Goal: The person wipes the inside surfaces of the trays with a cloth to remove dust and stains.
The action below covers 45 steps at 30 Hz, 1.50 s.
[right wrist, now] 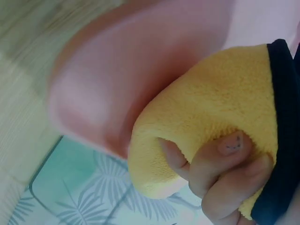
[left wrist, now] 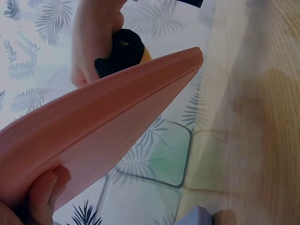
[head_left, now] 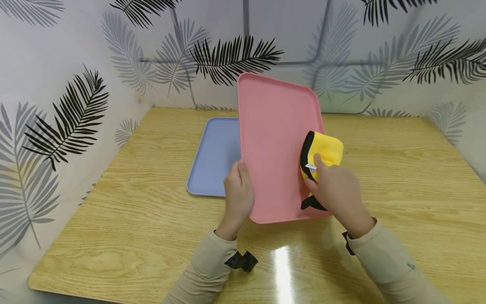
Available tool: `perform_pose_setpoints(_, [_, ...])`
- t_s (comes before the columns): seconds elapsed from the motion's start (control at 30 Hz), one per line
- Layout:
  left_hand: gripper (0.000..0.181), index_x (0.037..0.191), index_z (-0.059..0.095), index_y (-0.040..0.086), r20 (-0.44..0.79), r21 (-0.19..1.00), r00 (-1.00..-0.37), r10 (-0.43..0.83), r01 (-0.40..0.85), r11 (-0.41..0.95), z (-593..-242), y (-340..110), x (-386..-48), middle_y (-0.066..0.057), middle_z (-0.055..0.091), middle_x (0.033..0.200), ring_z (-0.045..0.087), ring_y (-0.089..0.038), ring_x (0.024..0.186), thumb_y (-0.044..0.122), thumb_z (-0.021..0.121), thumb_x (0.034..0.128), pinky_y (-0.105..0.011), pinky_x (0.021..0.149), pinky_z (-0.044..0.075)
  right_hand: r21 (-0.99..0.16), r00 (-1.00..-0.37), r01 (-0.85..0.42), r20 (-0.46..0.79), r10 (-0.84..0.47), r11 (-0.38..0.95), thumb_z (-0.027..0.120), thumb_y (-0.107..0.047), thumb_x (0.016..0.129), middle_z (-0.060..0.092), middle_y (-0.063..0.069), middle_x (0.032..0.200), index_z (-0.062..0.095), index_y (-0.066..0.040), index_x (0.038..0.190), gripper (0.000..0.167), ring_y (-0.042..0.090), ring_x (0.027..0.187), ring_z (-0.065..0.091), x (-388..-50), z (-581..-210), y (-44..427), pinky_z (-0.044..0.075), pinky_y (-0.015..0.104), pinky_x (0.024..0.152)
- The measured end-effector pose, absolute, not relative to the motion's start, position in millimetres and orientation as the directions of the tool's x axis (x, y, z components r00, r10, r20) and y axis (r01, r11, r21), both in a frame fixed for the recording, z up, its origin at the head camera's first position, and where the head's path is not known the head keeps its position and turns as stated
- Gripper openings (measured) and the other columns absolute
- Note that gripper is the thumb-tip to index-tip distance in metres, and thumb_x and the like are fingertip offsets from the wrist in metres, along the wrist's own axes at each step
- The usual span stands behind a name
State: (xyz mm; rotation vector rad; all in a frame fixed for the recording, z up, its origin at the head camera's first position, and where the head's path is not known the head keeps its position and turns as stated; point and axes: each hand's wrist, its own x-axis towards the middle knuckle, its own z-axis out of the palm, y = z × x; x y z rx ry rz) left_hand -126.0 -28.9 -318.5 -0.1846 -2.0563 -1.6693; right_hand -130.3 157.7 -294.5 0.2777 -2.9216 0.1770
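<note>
A pink rectangular tray [head_left: 277, 147] is tilted up above the table. My left hand [head_left: 239, 190] grips its left edge near the lower corner, thumb on the front face; in the left wrist view curled fingers [left wrist: 44, 192] press its underside. My right hand [head_left: 339, 194] holds a folded yellow cloth [head_left: 328, 150] with black trim against the tray's right side. Fingers curled into the fuzzy cloth [right wrist: 201, 108] show in the right wrist view, beside the tray's rim [right wrist: 89, 103].
A blue tray [head_left: 216, 156] lies flat on the wooden table [head_left: 133, 202], partly hidden behind the pink one. Leaf-patterned curtain [head_left: 171, 50] hangs behind and along the table's left side. Dark straps with small mounts sit on both wrists.
</note>
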Motion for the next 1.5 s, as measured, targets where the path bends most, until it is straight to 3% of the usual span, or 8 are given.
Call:
perform_pose_setpoints(0.27, [0.031, 0.079, 0.047, -0.006, 0.437, 0.889, -0.884, -0.163, 0.397, 0.228, -321.6, -22.7, -124.7, 0.001, 0.033, 0.056, 0.033, -0.010, 0.048, 0.008, 0.028, 0.0979, -0.023, 0.043, 0.029, -0.095, -0.914, -0.303, 0.309, -0.262, 0.948, 0.066, -0.029, 0.079, 0.037, 0.007, 0.053, 0.049, -0.002, 0.125, 0.056, 0.018, 0.040, 0.034, -125.0, -295.8, 142.0, 0.026, 0.027, 0.035])
perform_pose_setpoints(0.5, [0.033, 0.084, 0.050, -0.007, 0.439, 0.888, -0.884, -0.161, 0.400, 0.228, -323.2, -21.6, -125.0, 0.000, 0.034, 0.057, 0.036, -0.012, 0.051, 0.012, 0.027, 0.0989, -0.025, 0.045, 0.032, -0.013, -0.764, -0.471, 0.505, -0.401, 0.882, 0.075, -0.028, 0.070, 0.045, 0.014, 0.062, 0.055, -0.004, 0.119, 0.058, 0.017, 0.038, 0.032, -116.2, -295.6, 122.4, 0.030, 0.028, 0.035])
perform_pose_setpoints(0.67, [0.033, 0.080, 0.047, -0.006, 0.440, 0.886, -0.882, -0.166, 0.398, 0.237, -323.9, -21.1, -125.2, 0.000, 0.032, 0.057, 0.032, -0.011, 0.048, 0.012, 0.027, 0.0989, -0.023, 0.045, 0.028, 0.008, -0.700, -0.542, 0.548, -0.457, 0.840, 0.076, -0.027, 0.069, 0.045, 0.014, 0.065, 0.055, -0.005, 0.119, 0.058, 0.016, 0.038, 0.030, -112.8, -294.5, 110.8, 0.029, 0.026, 0.035])
perform_pose_setpoints(0.93, [0.033, 0.084, 0.049, -0.007, 0.424, 0.896, -0.886, -0.185, 0.383, 0.224, -325.6, -20.3, -126.4, -0.003, 0.041, 0.061, 0.039, -0.012, 0.054, 0.010, 0.025, 0.0989, -0.024, 0.048, 0.034, 0.061, -0.595, -0.668, 0.555, -0.582, 0.742, 0.077, -0.025, 0.067, 0.046, 0.014, 0.071, 0.053, -0.007, 0.122, 0.063, 0.015, 0.043, 0.031, -110.9, -292.6, 108.0, 0.032, 0.027, 0.036])
perform_pose_setpoints(1.17, [0.033, 0.089, 0.052, -0.009, 0.413, 0.901, -0.886, -0.210, 0.365, 0.234, -325.3, -22.6, -127.2, -0.005, 0.044, 0.063, 0.041, -0.013, 0.056, 0.010, 0.027, 0.0985, -0.025, 0.049, 0.037, 0.048, -0.599, -0.684, 0.533, -0.598, 0.728, 0.081, -0.027, 0.063, 0.048, 0.017, 0.078, 0.054, -0.012, 0.123, 0.067, 0.017, 0.046, 0.035, -111.2, -294.3, 112.7, 0.034, 0.028, 0.038])
perform_pose_setpoints(1.5, [0.031, 0.086, 0.052, -0.009, 0.423, 0.896, -0.879, -0.221, 0.370, 0.244, -325.8, -23.9, -127.4, -0.002, 0.039, 0.061, 0.039, -0.013, 0.055, 0.011, 0.031, 0.0979, -0.026, 0.049, 0.034, -0.008, -0.690, -0.625, 0.475, -0.547, 0.781, 0.082, -0.023, 0.062, 0.047, 0.020, 0.085, 0.055, -0.016, 0.123, 0.068, 0.016, 0.039, 0.031, -111.4, -296.5, 131.2, 0.033, 0.028, 0.038])
